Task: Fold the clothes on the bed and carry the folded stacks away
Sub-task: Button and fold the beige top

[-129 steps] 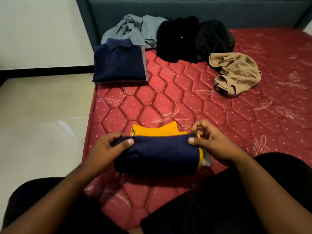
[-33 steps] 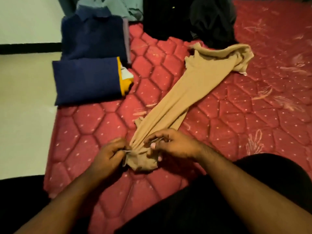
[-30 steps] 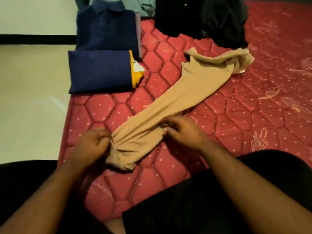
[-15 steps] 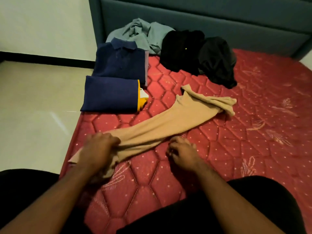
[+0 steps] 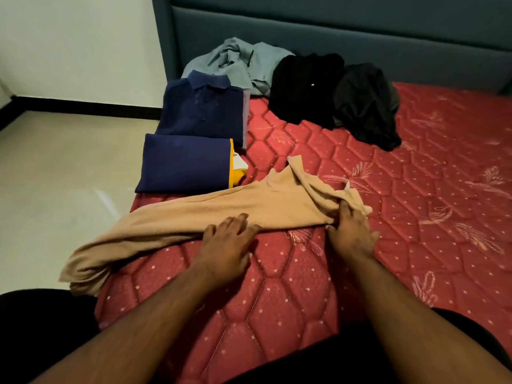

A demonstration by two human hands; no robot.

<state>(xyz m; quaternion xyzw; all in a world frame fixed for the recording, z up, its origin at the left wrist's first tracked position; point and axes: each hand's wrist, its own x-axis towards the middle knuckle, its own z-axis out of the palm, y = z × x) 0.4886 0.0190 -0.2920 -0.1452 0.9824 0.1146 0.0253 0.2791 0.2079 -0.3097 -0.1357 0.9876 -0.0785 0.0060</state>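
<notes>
text: none legible | labels: none | clothes, bed: no readable markings

A bedroom in a home, seen from the edge of a bed.

A red quilted mattress (image 5: 360,189) with a leaf pattern is backed by a padded teal headboard (image 5: 332,31). Household clothes are spread over it: folded navy garments (image 5: 194,139), a crumpled grey shirt (image 5: 243,62), black garments (image 5: 332,98) and a tan garment (image 5: 221,209). A pale tiled floor (image 5: 55,176), a dark skirting strip (image 5: 83,109) and a plain light wall (image 5: 77,42) are seen beside the bed.
</notes>
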